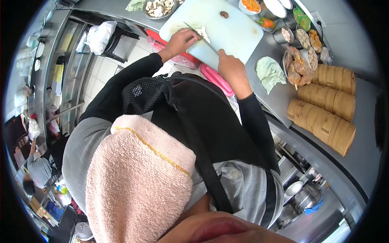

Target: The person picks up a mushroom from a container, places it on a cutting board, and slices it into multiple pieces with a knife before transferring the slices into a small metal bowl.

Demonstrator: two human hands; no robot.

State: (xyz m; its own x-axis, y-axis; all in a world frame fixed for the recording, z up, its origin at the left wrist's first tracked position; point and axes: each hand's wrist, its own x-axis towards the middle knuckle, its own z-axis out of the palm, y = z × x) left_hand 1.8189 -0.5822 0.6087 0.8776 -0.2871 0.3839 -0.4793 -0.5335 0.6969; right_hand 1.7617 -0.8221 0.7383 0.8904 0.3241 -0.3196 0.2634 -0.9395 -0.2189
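Observation:
My right hand [231, 68] is closed around the handle of a knife. The knife's blade [209, 45] crosses the near part of a white cutting board [240, 33], its tip pointing to the upper left. Against the blade, my left hand [183, 40] holds a small brownish piece, probably mushroom, with bent fingers. Pale slices [203, 34] lie just beyond the blade. Farther up the board sits a single brown mushroom [224, 14]. A metal bowl of sliced mushrooms [158, 8] stands past the board's left corner.
Right of the board are a bowl of shredded carrot [251, 5], an orange pepper [266, 22], metal containers of food, a cabbage leaf [270, 73], a bowl of meat [296, 68] and stacked bamboo steamers [322, 124]. A red container [191, 57] lies below the board. Another person [39, 170] is far left.

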